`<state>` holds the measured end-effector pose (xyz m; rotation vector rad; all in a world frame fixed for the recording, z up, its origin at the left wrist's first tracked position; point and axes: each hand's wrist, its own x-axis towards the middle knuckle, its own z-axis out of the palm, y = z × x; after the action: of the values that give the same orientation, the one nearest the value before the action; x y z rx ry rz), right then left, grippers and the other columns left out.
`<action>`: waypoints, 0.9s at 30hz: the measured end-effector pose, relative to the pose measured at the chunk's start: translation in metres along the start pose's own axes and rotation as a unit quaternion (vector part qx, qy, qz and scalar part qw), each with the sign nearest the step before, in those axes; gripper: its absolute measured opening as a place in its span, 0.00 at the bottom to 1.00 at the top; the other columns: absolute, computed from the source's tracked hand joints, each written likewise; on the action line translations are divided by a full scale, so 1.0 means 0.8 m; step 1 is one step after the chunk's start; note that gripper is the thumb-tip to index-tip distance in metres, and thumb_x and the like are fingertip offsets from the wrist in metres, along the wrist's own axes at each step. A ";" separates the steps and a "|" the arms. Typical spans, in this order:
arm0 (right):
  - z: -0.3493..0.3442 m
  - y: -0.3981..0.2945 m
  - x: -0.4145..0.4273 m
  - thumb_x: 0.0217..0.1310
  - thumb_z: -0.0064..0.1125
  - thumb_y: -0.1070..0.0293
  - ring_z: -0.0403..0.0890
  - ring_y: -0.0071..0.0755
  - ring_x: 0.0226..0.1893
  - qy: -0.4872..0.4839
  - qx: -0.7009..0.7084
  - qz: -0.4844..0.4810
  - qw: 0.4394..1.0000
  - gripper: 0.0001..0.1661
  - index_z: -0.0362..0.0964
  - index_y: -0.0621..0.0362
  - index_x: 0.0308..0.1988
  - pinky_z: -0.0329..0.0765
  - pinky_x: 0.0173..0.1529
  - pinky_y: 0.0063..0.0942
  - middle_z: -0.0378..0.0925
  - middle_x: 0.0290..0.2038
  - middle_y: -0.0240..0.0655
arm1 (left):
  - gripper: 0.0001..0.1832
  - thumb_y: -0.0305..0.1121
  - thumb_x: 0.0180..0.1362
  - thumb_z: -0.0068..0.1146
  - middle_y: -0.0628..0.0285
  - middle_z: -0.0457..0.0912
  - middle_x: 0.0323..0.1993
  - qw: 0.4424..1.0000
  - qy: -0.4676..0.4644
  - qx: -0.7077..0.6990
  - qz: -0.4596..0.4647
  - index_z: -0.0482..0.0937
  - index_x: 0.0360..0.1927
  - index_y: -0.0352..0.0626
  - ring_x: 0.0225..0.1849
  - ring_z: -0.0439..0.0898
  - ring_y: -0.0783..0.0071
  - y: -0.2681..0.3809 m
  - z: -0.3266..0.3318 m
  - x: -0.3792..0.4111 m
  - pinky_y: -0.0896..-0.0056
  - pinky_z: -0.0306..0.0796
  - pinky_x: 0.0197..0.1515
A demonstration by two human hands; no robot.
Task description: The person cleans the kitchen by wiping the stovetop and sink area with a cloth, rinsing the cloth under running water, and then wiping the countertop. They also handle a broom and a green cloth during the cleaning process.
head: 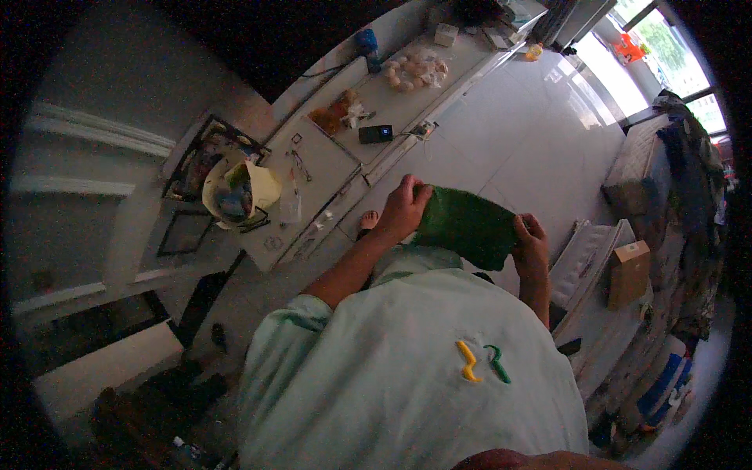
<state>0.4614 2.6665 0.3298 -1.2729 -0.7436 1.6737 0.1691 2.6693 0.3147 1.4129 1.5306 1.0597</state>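
A dark green cloth (pixel 467 226) is stretched between my two hands in front of my light green shirt. My left hand (pixel 406 205) grips its upper left corner, with thumb and fingers pinched together. At the cloth's right edge, my right hand (pixel 530 238) has its fingers closed on the fabric. The cloth hangs over the tiled floor, to the right of a long white cabinet top (pixel 320 170). Part of my bare foot (pixel 369 220) shows below my left hand.
On the cabinet top lie a black phone-like device (pixel 376 134) and a bag of eggs or similar round items (pixel 416 69). A lined bin (pixel 241 194) stands at left. A cardboard box (pixel 628 275) rests on a white padded piece of furniture (pixel 581 258) at right.
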 end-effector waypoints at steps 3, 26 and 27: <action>0.056 -0.021 -0.016 0.64 0.56 0.66 0.77 0.23 0.33 -0.005 -0.005 0.000 1.000 0.07 0.72 0.56 0.41 0.77 0.34 0.22 0.75 0.34 0.28 | 0.13 0.36 0.60 0.57 0.48 0.78 0.35 0.996 -0.060 -0.062 0.018 0.69 0.40 0.37 0.38 0.79 0.51 0.035 0.011 0.005 0.57 0.71 0.42; 0.114 0.009 -0.005 0.68 0.48 0.54 0.75 0.41 0.53 -0.175 0.027 0.058 0.982 0.27 0.65 0.65 0.56 0.70 0.60 0.37 0.73 0.53 0.44 | 0.15 0.18 0.51 0.54 0.53 0.75 0.39 0.986 -0.062 -0.010 0.152 0.73 0.43 0.39 0.42 0.76 0.53 0.057 0.004 0.001 0.58 0.70 0.46; 0.115 0.011 -0.004 0.69 0.47 0.54 0.75 0.40 0.53 -0.169 0.079 0.076 0.980 0.27 0.66 0.65 0.55 0.71 0.59 0.36 0.74 0.52 0.43 | 0.14 0.18 0.50 0.55 0.54 0.75 0.39 0.977 -0.082 -0.012 0.196 0.74 0.42 0.39 0.42 0.76 0.53 0.061 0.005 0.002 0.58 0.70 0.47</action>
<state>0.3715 2.6641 0.3507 -0.9656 -0.7062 2.0620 0.1896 2.6730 0.3592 1.7830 1.1434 1.1525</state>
